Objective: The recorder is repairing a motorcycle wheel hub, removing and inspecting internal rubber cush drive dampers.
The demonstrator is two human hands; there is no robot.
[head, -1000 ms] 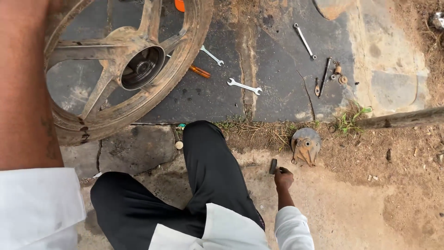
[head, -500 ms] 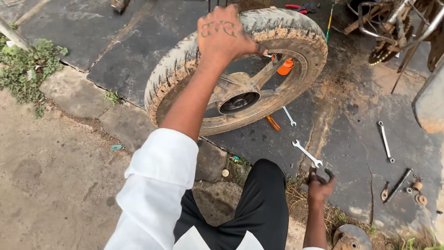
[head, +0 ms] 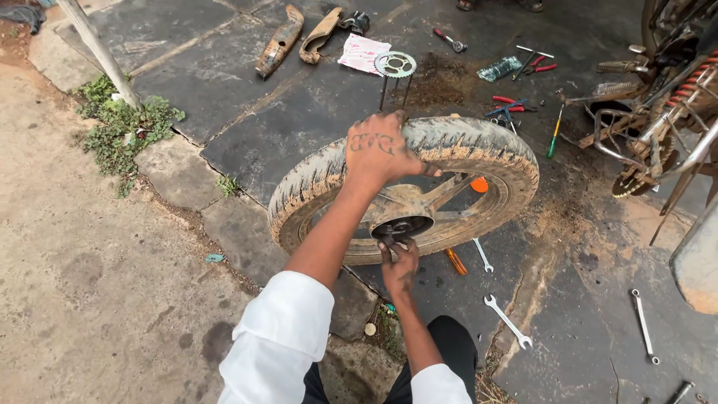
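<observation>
A muddy motorcycle wheel (head: 479, 150) stands tilted on dark stone slabs, its metal hub (head: 407, 213) facing me. My left hand (head: 380, 153) grips the top of the tyre, with the white-sleeved arm stretched out. My right hand (head: 399, 262) is at the underside of the hub, its fingers closed on a small dark tool that is mostly hidden. An orange-handled screwdriver (head: 456, 262) and a small spanner (head: 482, 254) lie just right of that hand.
Two more spanners (head: 507, 320) (head: 643, 325) lie to the right. A sprocket (head: 395, 63), rusty parts (head: 280, 41), red pliers (head: 512, 101) and a green screwdriver (head: 555, 131) lie beyond the wheel. A stripped motorcycle (head: 658, 112) stands at right, a pole (head: 97, 52) and weeds (head: 123, 123) at left.
My view has swung up and left. My left hand stays on the tyre. My right hand, carrying the small dark tool, has come up from beside my knee to the wheel hub.
</observation>
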